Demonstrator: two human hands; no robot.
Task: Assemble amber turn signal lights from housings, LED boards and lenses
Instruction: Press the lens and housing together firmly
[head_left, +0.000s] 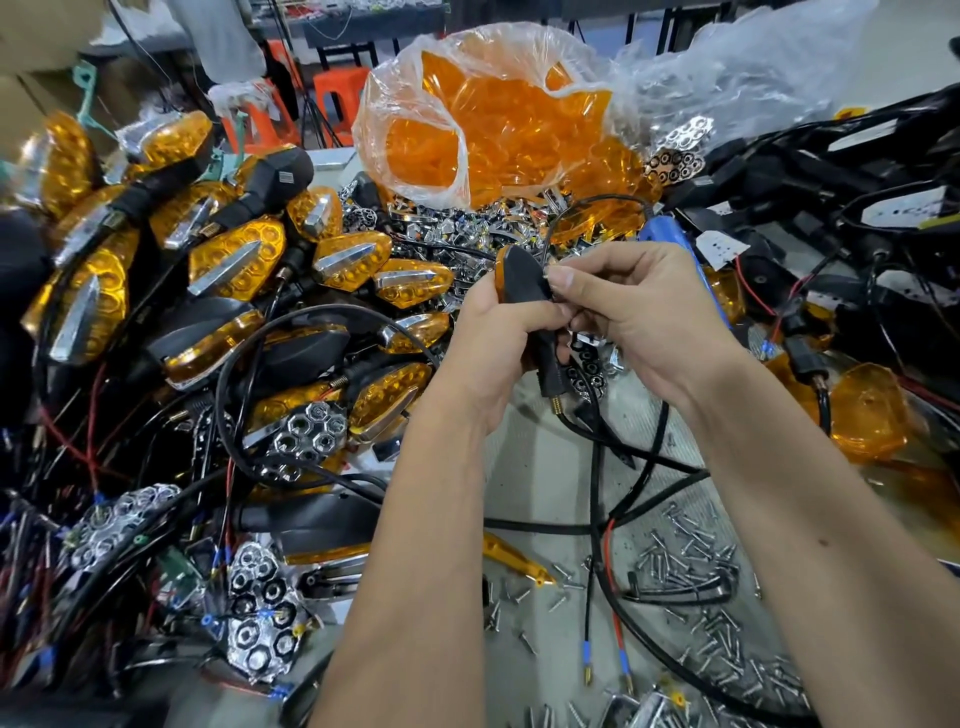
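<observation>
Turn signal light (521, 280), black-housed with an amber lens edge showing at its upper left, sits between our two hands above the middle of the cluttered bench. Our left hand (493, 332) wraps its fingers around the housing and stem, gripping it from below, while our right hand (628, 312) pinches at the back of the housing with thumb and fingertips, where a thin black wire (582, 205) loops up and away. The threaded stem end pokes out beneath the left hand, with its cable trailing down toward us. To the left lies a heap of finished amber lights (234, 265) with chrome fins, tangled with black and red leads. Behind the hands stands a clear plastic bag of amber lenses (498, 119), and chrome reflector pieces (306, 431) are scattered in front of it and at lower left. Loose screws (691, 566) are strewn on the grey bench surface (550, 483) at lower right, between our forearms and beyond the right one.
</observation>
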